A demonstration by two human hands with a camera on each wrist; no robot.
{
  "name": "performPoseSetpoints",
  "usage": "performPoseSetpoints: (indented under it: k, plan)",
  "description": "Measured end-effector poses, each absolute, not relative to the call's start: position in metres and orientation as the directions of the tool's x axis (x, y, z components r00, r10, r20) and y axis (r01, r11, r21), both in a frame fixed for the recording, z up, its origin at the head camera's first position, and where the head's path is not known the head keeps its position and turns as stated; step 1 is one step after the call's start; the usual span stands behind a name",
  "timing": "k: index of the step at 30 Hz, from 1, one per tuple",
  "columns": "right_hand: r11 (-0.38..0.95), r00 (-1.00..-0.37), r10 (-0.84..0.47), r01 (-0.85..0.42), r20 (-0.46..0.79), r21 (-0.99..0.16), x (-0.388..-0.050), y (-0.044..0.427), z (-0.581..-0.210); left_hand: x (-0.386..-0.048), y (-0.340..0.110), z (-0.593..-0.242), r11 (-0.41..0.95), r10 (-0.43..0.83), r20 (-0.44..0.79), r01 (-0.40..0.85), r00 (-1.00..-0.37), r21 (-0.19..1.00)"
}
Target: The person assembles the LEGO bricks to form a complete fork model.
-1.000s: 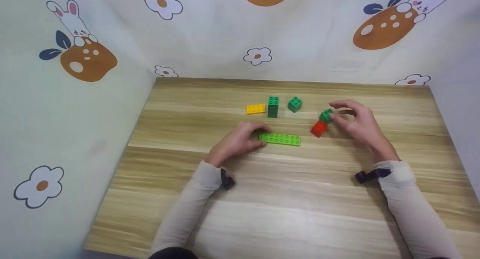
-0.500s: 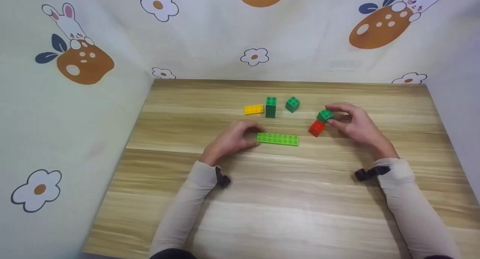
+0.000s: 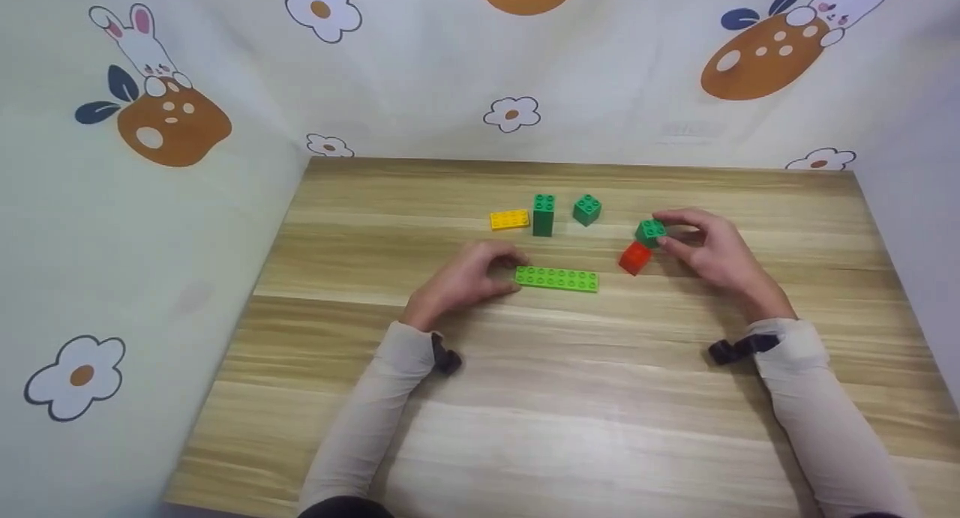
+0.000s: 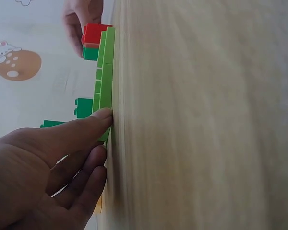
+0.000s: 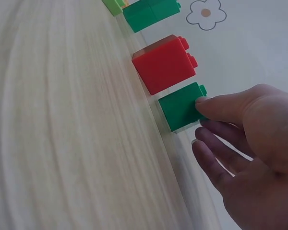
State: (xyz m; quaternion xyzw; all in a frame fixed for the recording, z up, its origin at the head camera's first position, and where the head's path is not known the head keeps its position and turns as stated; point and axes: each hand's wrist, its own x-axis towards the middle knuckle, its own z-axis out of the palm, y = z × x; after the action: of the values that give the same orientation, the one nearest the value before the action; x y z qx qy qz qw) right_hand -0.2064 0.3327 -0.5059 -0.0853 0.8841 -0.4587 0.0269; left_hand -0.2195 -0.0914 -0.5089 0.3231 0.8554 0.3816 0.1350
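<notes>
In the head view, a long lime green building-block plate (image 3: 556, 279) lies studs up on the table. My left hand (image 3: 465, 282) is at its left end, thumb on the front edge and fingers behind; the left wrist view shows the thumb (image 4: 93, 122) overlapping the plate. Farther right, my right hand (image 3: 712, 248) pinches a small green block (image 3: 650, 233) between thumb and index finger. That block stands upright, close to a red block (image 3: 635, 258). In the right wrist view, the thumb (image 5: 221, 106) presses the green block's side.
Behind the plate are a tall green block stack (image 3: 544, 216), a flat yellow plate (image 3: 509, 220) and another small green block (image 3: 587, 210). The wooden table (image 3: 540, 398) meets a printed cloth wall (image 3: 420, 83) at the back and sides.
My left hand has drawn back slightly left, uncovering more of the lime plate's end. My right fingers have turned the small green block a little beside the red one.
</notes>
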Motion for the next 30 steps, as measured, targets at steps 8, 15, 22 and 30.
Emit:
performPoseSetpoints:
  k: [8, 15, 22, 30]
  plan:
    - [0.519, -0.991, -0.106, -0.127, 0.084, -0.845, -0.204, 0.329, -0.501, -0.22, -0.09, -0.509, 0.51, 0.654, 0.013, 0.454, -0.756, 0.731]
    - [0.474, -0.988, -0.05, -0.152, 0.146, -0.867, -0.199, 0.319, -0.491, -0.221, -0.091, -0.509, 0.52, 0.651, 0.009, 0.455, -0.759, 0.723]
    - [0.45, -0.958, -0.073, -0.28, 0.278, -0.848, -0.194, 0.304, -0.481, -0.22, -0.091, -0.51, 0.513, 0.655, 0.023, 0.467, -0.755, 0.721]
    - [0.442, -0.922, -0.147, -0.384, 0.357, -0.811, -0.187, 0.288, -0.473, -0.22, -0.092, -0.509, 0.508, 0.655, 0.017, 0.457, -0.755, 0.73]
